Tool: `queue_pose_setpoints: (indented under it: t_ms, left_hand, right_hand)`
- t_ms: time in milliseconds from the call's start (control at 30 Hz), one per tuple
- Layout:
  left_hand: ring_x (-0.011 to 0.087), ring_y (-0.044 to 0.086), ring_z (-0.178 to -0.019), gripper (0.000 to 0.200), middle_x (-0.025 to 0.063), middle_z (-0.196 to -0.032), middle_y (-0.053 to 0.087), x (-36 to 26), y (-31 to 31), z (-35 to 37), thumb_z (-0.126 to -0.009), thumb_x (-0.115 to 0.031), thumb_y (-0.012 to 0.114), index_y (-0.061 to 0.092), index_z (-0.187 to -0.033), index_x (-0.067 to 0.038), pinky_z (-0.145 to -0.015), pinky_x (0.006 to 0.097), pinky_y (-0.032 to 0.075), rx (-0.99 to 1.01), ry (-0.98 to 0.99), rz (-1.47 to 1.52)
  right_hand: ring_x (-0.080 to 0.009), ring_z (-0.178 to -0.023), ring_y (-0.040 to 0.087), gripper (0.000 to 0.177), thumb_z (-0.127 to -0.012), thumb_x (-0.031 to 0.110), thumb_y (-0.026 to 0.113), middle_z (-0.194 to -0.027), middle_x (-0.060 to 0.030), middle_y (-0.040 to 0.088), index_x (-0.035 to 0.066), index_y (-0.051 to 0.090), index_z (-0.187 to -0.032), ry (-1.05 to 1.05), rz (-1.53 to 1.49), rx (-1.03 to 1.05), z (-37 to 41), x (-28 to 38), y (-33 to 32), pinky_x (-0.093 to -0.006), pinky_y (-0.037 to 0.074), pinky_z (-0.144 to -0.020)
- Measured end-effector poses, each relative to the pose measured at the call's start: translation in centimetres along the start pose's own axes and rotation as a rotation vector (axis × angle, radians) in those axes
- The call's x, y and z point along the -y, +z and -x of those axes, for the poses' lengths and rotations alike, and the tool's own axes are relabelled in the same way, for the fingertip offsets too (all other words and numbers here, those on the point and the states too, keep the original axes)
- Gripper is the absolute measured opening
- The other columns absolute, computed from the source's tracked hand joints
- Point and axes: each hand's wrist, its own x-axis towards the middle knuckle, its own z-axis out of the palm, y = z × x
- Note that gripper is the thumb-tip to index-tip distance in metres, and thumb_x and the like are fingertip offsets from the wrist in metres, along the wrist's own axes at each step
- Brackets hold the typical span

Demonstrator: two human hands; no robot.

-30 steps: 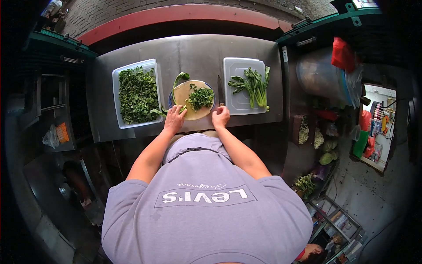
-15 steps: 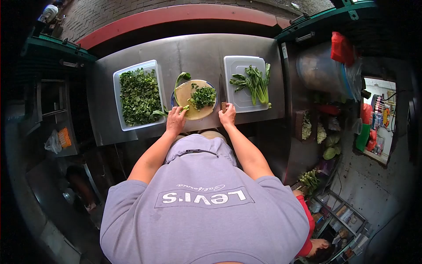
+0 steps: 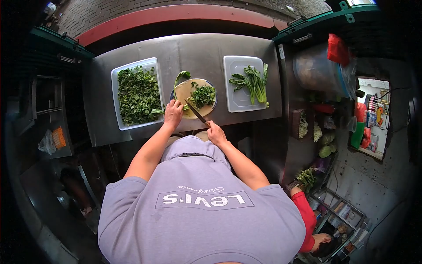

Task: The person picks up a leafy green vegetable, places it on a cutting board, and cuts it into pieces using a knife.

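My left hand [image 3: 174, 113] is closed on green stalks [image 3: 184, 107] at the near left edge of the round cutting board [image 3: 193, 115]. In my right hand [image 3: 216, 133] is the handle of a knife [image 3: 196, 112], whose blade points up and left over the board to the stalks. Chopped greens [image 3: 204, 96] lie in a pile on the board's right side. A long leafy stalk [image 3: 178, 80] curves past the board's left edge. Left of it, a white tub [image 3: 115, 99] is full of chopped leaves [image 3: 137, 94].
Whole leafy greens [image 3: 257, 86] rest on a pale plastic lid [image 3: 233, 103] at the right of the steel table [image 3: 184, 48]. Farther right are a large clear container [image 3: 314, 70] and vegetables [image 3: 326, 145]. A person in a red sleeve [image 3: 306, 215] is at the lower right.
My right hand has moved left and nearer to me, and the knife's blade now lies over the board. The person in red has reached an arm toward the vegetables at the right.
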Motion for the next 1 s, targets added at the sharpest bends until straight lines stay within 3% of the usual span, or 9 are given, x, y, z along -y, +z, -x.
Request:
queue_pose_setpoints:
  t_ms: [267, 500, 1000]
  left_hand:
    - [0.0302, 0.057, -0.107, 0.015, 0.0104, -0.104, 0.064, 2.1, 2.4, -0.1, -0.079, -0.005, 0.069, 0.071, -0.094, -0.005, -0.094, 0.0395, 0.05, 0.007, -0.031, 0.041]
    - [0.0316, 0.057, -0.102, 0.016, 0.0113, -0.099, 0.065, 0.7, 0.7, -0.6, -0.079, -0.008, 0.07, 0.07, -0.095, -0.005, -0.093, 0.0408, 0.05, 0.052, -0.024, -0.006]
    - [0.0304, 0.058, -0.1, 0.009, 0.0103, -0.093, 0.064, 0.8, 1.5, -1.3, -0.075, -0.011, 0.074, 0.07, -0.081, -0.006, -0.086, 0.0406, 0.052, 0.065, -0.027, -0.094]
  right_hand:
    - [-0.0463, -0.099, 0.064, 0.025, -0.093, 0.011, 0.05, -0.105, -0.0254, 0.066, 0.003, 0.055, -0.116, -0.024, 0.02, -0.175, -1.0, -0.8, 0.2, -0.0528, 0.052, -0.085]
    - [-0.046, -0.098, 0.064, 0.024, -0.093, 0.011, 0.05, -0.103, -0.0254, 0.065, 0.003, 0.054, -0.115, -0.05, 0.077, -0.075, -0.9, -0.4, 0.0, -0.0534, 0.052, -0.084]
    - [-0.0478, -0.099, 0.063, 0.026, -0.092, 0.008, 0.051, -0.104, -0.0275, 0.066, 0.001, 0.055, -0.116, 0.001, 0.053, -0.127, -1.6, -0.3, 0.4, -0.0534, 0.052, -0.086]
